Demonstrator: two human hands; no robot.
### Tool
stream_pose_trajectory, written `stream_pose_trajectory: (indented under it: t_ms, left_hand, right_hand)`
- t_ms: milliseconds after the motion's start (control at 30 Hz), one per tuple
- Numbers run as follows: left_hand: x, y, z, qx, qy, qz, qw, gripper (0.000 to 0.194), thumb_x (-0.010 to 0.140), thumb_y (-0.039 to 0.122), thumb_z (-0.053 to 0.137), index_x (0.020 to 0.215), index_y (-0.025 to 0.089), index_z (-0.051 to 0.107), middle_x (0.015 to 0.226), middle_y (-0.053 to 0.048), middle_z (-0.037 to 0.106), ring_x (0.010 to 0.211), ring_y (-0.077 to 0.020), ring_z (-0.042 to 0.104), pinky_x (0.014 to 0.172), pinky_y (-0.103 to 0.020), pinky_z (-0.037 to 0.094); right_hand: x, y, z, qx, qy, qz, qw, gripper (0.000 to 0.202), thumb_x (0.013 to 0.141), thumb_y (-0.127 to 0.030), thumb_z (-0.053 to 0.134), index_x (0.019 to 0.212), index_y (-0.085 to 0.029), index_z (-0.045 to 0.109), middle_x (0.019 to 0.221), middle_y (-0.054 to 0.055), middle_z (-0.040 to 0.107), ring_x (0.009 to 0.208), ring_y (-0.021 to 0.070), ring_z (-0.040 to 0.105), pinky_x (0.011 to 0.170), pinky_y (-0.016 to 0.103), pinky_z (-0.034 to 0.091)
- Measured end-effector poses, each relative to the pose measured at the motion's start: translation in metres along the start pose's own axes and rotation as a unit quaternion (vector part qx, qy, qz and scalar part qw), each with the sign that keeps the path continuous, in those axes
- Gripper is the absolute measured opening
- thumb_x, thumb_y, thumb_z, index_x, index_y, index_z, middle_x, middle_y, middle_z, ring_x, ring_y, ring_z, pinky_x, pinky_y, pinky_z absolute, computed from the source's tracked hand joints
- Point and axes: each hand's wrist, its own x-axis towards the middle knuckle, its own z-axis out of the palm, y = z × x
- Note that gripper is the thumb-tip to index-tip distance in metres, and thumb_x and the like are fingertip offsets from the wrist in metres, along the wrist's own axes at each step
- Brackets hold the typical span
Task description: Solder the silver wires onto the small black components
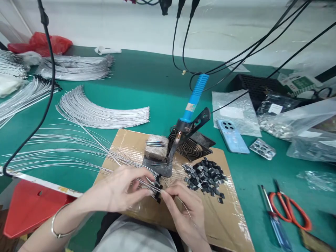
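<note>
My left hand (126,189) is closed around a bundle of thin silvery wires (94,157), thumb and fingers near their right ends. Several black pieces (158,189) sit in a row at those ends. Close by on the right, my right hand (183,206) pinches a single thin wire that curves down across its palm. Both hands are over a brown cardboard sheet (220,220). Just beyond them a blue-handled soldering iron (195,98) rests in a metal stand (173,150), beside a pale block (156,148). A pile of small black parts (206,175) lies right of my right hand.
Bundled wires (105,113) lie at the left back. A black cable (51,70) hangs at the left. On the right are a blue phone (232,136), orange-handled scissors (288,210), a screwdriver (277,224) and plastic bags (301,119). A red bin (34,210) stands at the lower left.
</note>
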Motion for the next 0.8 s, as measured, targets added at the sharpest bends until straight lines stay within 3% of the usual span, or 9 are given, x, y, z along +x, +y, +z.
stream_pose_trajectory:
  t_ms: [100,200,367,467,567,633,800]
  left_hand:
    - [0.009,0.012,0.023,-0.03,0.005,0.02,0.999,0.022,0.101,0.029,0.053,0.102,0.018,0.073,0.075,-0.001,0.065,0.065,-0.0147,0.053,0.061,-0.025,0.039]
    - [0.02,0.011,0.04,-0.1,0.008,-0.004,0.995,0.022,0.1,0.029,0.052,0.09,0.017,0.068,0.066,0.002,0.058,0.056,-0.0116,0.044,0.053,-0.024,0.033]
    - [0.033,0.002,0.053,-0.181,0.045,-0.042,0.982,0.019,0.093,0.031,0.058,0.081,0.017,0.063,0.063,0.002,0.058,0.054,-0.0105,0.035,0.051,-0.024,0.029]
    - [0.037,0.004,0.052,-0.194,0.068,-0.064,0.976,0.019,0.088,0.032,0.061,0.079,0.016,0.064,0.067,0.001,0.058,0.055,-0.0103,0.036,0.051,-0.024,0.028]
    - [0.039,0.007,0.05,-0.196,0.068,-0.088,0.974,0.02,0.086,0.034,0.063,0.078,0.016,0.065,0.064,0.002,0.054,0.054,-0.0101,0.035,0.051,-0.024,0.027]
    - [0.039,0.007,0.049,-0.193,0.068,-0.103,0.973,0.021,0.085,0.036,0.064,0.078,0.016,0.065,0.061,0.003,0.05,0.052,-0.0099,0.034,0.05,-0.024,0.025]
    - [0.04,0.002,0.052,-0.211,0.077,-0.107,0.968,0.022,0.086,0.037,0.066,0.078,0.016,0.065,0.066,0.001,0.057,0.054,-0.0103,0.04,0.051,-0.025,0.028]
  right_hand:
    - [-0.003,0.002,0.001,0.012,0.022,0.02,0.999,0.021,0.098,-0.019,0.064,0.077,-0.022,0.065,0.07,-0.003,0.058,0.064,0.013,0.052,0.059,0.025,0.039]
    - [-0.007,0.007,0.001,0.058,0.056,0.064,0.995,0.021,0.095,-0.02,0.069,0.074,-0.021,0.067,0.068,-0.003,0.058,0.063,0.0128,0.052,0.058,0.025,0.039]
    - [-0.013,0.017,-0.001,0.141,0.147,0.137,0.969,0.027,0.099,-0.028,0.067,0.073,-0.021,0.069,0.062,-0.004,0.055,0.055,0.0111,0.05,0.053,0.024,0.039]
    - [-0.012,0.021,-0.006,0.203,0.2,0.164,0.944,0.044,0.107,-0.045,0.045,0.084,-0.022,0.075,0.069,0.001,0.063,0.054,0.0133,0.057,0.048,0.025,0.046]
    - [-0.011,0.021,-0.007,0.283,0.183,0.199,0.92,0.072,0.108,-0.057,0.022,0.089,-0.021,0.081,0.073,0.008,0.07,0.061,0.0188,0.066,0.05,0.03,0.053]
    - [-0.011,0.021,-0.004,0.306,0.165,0.219,0.912,0.066,0.108,-0.056,0.031,0.09,-0.021,0.083,0.071,0.007,0.07,0.062,0.018,0.066,0.052,0.029,0.054]
    - [-0.011,0.016,0.011,0.26,0.162,0.223,0.925,0.019,0.096,-0.037,0.071,0.096,-0.024,0.085,0.078,0.003,0.071,0.06,0.0126,0.062,0.055,0.024,0.053]
